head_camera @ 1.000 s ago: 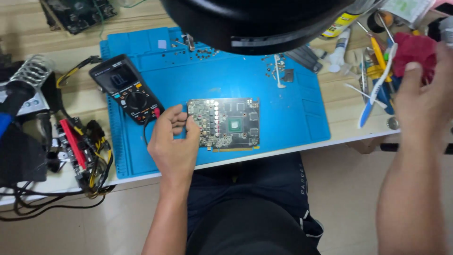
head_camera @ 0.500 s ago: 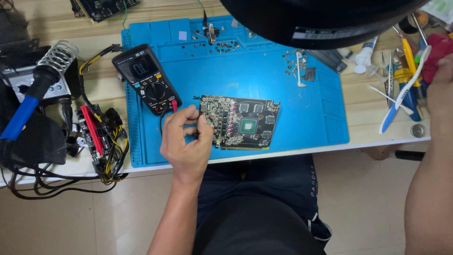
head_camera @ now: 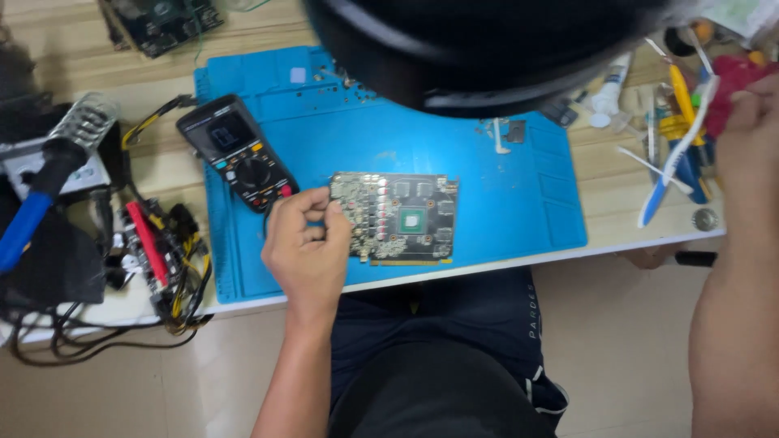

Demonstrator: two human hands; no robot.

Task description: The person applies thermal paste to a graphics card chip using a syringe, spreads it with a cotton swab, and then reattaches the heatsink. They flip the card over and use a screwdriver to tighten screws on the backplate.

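A grey circuit board (head_camera: 402, 217) with a square chip in its middle lies on the blue work mat (head_camera: 519, 186) near the table's front edge. My left hand (head_camera: 304, 247) rests at the board's left edge, fingers curled and pinching that edge. Just left of it lies a black multimeter (head_camera: 235, 152) with red and black leads. My right hand (head_camera: 751, 109) is raised at the far right, fingers closed around a red object (head_camera: 734, 77) among the tools there. A large dark round shape (head_camera: 487, 49) hangs overhead and hides the mat's back part.
A soldering iron with a blue handle (head_camera: 32, 215) stands in its holder (head_camera: 85, 122) at the left, above a tangle of cables and clips (head_camera: 158, 251). Tweezers, brushes and small bottles (head_camera: 665, 138) crowd the right side. Another circuit board (head_camera: 166, 20) lies at the back left.
The view has shifted, so the mat and board sit further right in the picture. My left hand stays at the board's left edge. My right hand remains up at the red object.
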